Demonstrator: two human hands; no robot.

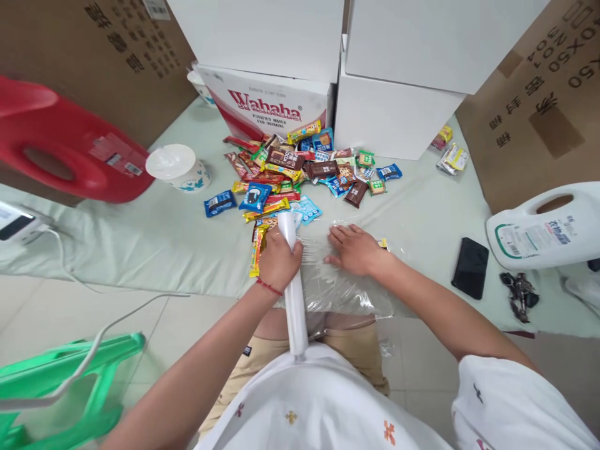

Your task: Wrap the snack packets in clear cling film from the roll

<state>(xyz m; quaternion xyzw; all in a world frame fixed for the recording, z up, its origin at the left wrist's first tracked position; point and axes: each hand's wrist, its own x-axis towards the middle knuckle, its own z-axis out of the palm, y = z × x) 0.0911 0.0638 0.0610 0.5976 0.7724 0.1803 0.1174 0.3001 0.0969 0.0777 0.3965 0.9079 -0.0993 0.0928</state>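
My left hand [280, 259] is wrapped round a roll of clear plastic wrap [295, 312], which runs from the table's edge back toward my shirt. A sheet of the film [344, 294] stretches from the roll to the right across the tabletop and droops over the front edge. On that sheet my right hand [354, 249] lies flat, fingers spread, pressing it down. A small yellow piece shows just beside my right wrist, mostly hidden. Beyond both hands is a pile of wrapped snacks [285, 165] in brown, blue, red and yellow; one yellow packet [257, 250] touches my left hand's side.
A Wahaha carton [272, 103] and white boxes [394, 112] stand behind the snacks. At left are a paper tub [178, 167] and a red jug [70, 144]. At right lie a phone [470, 267], keys [519, 294] and a white detergent bottle [548, 225]. A green stool [94, 381] stands on the floor.
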